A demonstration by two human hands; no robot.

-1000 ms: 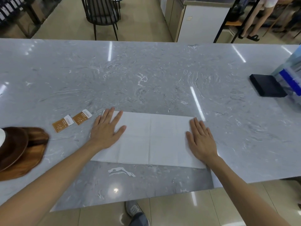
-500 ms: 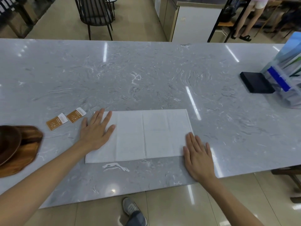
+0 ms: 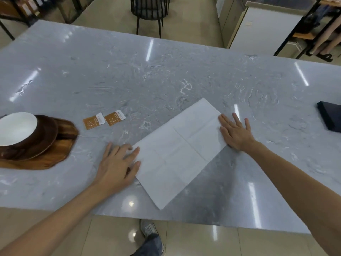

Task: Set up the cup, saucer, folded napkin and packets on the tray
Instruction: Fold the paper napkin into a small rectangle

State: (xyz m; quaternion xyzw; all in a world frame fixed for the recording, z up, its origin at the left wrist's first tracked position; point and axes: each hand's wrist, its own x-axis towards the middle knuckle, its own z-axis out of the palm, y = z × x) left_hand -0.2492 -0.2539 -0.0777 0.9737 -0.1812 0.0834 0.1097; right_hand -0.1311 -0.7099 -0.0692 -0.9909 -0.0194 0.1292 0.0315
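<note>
A white napkin (image 3: 177, 150) lies flat on the grey marble counter (image 3: 166, 80), turned at an angle, with fold creases showing. My left hand (image 3: 118, 163) rests flat on its near left edge, fingers spread. My right hand (image 3: 235, 133) presses flat on its far right end. Two orange packets (image 3: 104, 120) lie side by side left of the napkin. At the far left a wooden tray (image 3: 55, 156) carries a dark brown saucer (image 3: 44, 137) with a white cup (image 3: 16, 128) on it, partly cut off by the frame edge.
A dark flat box (image 3: 330, 117) sits at the right edge of the counter. Beyond the counter stand a black chair (image 3: 149, 10) and a white cabinet (image 3: 265, 26). My shoe (image 3: 149, 230) shows on the tiled floor below the counter's near edge.
The napkin has turned from square-on to a diagonal. My right hand moved from the counter near its corner onto its far right end. The view swung left, showing cup and tray.
</note>
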